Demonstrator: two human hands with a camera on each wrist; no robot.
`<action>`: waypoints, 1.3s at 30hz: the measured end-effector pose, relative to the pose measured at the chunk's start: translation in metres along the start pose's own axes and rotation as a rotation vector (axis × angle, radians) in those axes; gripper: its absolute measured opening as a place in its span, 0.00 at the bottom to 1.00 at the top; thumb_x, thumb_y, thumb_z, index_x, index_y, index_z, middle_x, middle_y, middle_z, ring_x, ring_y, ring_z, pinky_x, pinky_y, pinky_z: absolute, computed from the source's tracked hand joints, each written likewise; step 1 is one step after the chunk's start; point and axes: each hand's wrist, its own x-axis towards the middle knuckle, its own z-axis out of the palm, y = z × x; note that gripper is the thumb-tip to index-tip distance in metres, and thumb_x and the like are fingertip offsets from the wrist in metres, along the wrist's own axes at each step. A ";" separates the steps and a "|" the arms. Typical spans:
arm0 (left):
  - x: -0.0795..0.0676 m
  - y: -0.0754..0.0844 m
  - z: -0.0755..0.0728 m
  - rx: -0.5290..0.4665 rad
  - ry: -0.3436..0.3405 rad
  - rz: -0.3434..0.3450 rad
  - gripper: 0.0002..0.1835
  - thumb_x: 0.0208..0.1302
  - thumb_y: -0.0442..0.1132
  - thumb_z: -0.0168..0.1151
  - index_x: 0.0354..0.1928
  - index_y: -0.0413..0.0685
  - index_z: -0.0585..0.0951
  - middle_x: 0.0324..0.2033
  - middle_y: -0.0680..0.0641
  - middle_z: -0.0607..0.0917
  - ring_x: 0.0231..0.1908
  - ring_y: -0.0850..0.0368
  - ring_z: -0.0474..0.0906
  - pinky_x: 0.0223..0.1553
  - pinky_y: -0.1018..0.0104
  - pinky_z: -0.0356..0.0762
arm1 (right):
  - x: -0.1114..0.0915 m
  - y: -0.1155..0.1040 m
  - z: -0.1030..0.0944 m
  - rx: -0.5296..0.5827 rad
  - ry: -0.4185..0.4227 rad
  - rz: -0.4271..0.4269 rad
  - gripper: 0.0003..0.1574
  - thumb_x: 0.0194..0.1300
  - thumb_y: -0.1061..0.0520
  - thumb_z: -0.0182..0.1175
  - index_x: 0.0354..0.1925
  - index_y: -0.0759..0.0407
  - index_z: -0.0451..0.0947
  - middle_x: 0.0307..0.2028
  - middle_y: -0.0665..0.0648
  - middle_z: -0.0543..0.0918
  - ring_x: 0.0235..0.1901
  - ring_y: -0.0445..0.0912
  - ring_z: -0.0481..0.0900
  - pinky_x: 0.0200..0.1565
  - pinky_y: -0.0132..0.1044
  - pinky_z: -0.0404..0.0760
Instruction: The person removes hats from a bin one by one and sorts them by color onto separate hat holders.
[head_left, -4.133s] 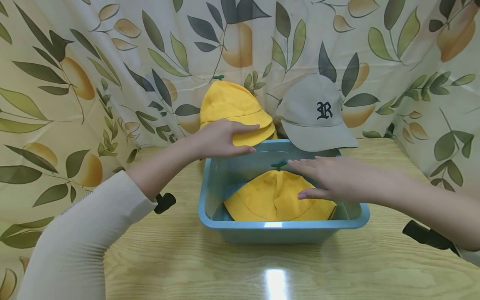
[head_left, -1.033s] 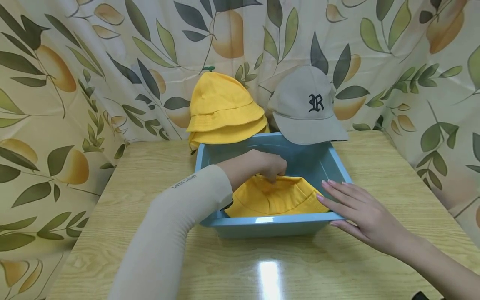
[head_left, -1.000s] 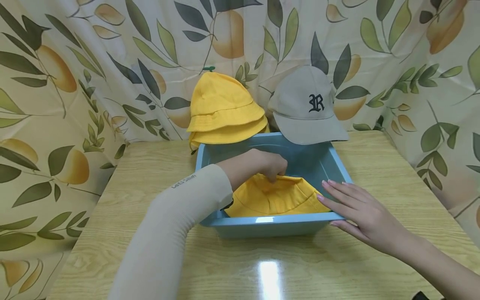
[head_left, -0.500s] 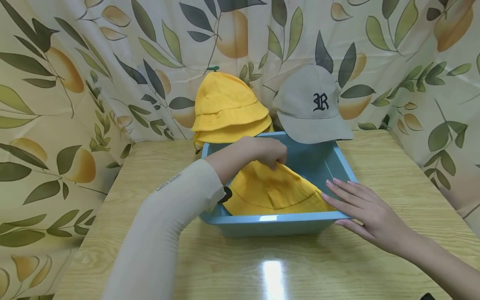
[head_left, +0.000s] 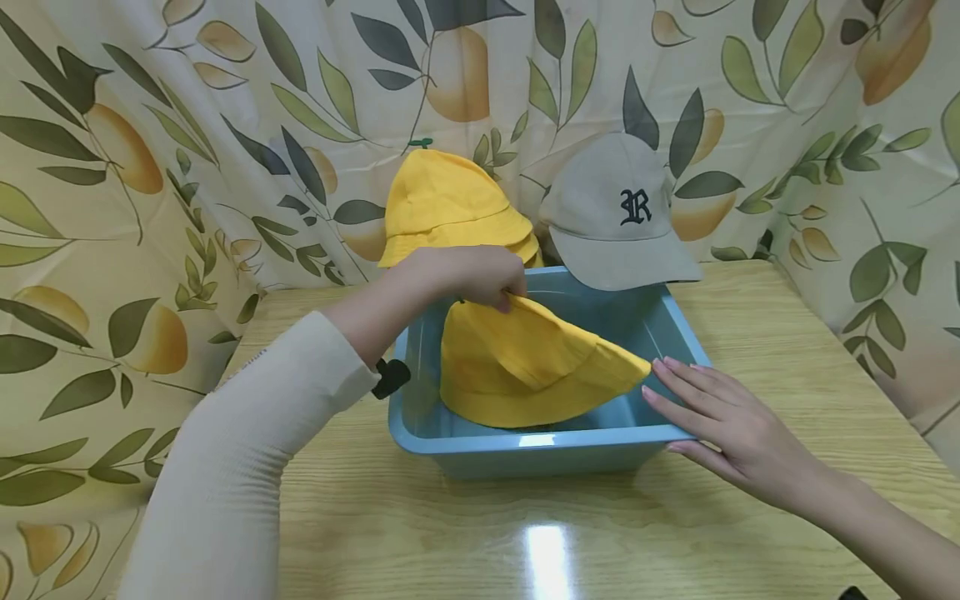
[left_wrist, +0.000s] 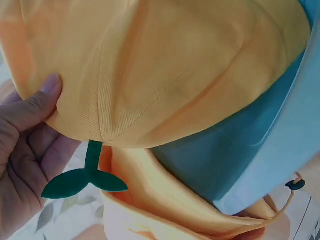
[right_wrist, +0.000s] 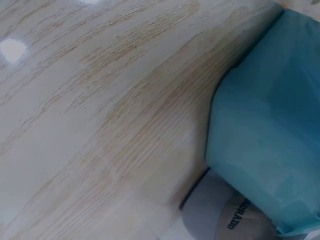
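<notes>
A yellow bucket hat [head_left: 525, 358] with a green sprout on its crown hangs tilted inside the blue plastic bin [head_left: 540, 467]. My left hand [head_left: 480, 275] pinches its fabric near the crown, thumb on the outside. In the left wrist view, the green sprout [left_wrist: 90, 175] dangles beside that hand's fingers. My right hand [head_left: 720, 417] lies over the bin's front right corner, fingers straight and thumb under the rim; its fingertips are right at the hat's brim. The right wrist view shows the bin's outer side [right_wrist: 255, 135] but not the hand.
Stacked yellow bucket hats [head_left: 457, 200] stand behind the bin at the left, partly covered by my left forearm. A light grey baseball cap [head_left: 622, 217] with a black letter R overlaps the bin's back right edge. A patterned curtain [head_left: 300, 100] backs the wooden table [head_left: 420, 533].
My left hand has moved from over the stacked hats into the bin, taken the yellow hat, and lifted it up and left. My right hand has shifted from above the hat to the bin's corner.
</notes>
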 end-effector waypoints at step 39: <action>-0.081 -0.022 -0.001 -0.216 0.621 0.182 0.11 0.63 0.30 0.61 0.46 0.43 0.85 0.42 0.49 0.86 0.42 0.58 0.81 0.46 0.66 0.77 | 0.113 0.004 -0.013 0.074 -0.047 0.070 0.29 0.73 0.43 0.42 0.66 0.51 0.68 0.41 0.61 0.86 0.13 0.37 0.69 0.19 0.21 0.66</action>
